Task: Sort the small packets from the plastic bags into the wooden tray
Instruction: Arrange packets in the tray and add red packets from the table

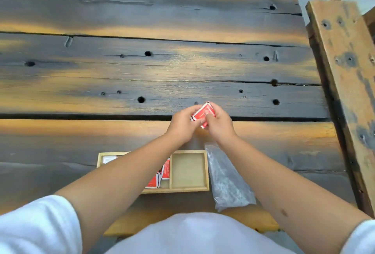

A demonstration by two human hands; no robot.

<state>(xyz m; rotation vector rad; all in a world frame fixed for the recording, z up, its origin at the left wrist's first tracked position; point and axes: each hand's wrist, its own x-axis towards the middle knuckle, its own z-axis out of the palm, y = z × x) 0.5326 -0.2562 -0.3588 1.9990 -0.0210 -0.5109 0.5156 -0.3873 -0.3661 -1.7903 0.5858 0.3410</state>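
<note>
Both my hands meet above the table beyond the tray and hold a small stack of red packets (203, 113). My left hand (183, 124) grips the stack from the left, my right hand (219, 124) from the right. The wooden tray (207, 169) lies near the table's front edge, partly under my left forearm. Its right compartment holds nothing. The middle compartment holds red packets (165, 170). A white packet (108, 159) shows in the left compartment. A clear plastic bag (226, 182) lies flat just right of the tray.
The table is made of dark, weathered planks (162, 75) with holes and wide gaps. A rough wooden beam (343, 75) runs along the right side. My white sleeves and shirt fill the bottom of the view.
</note>
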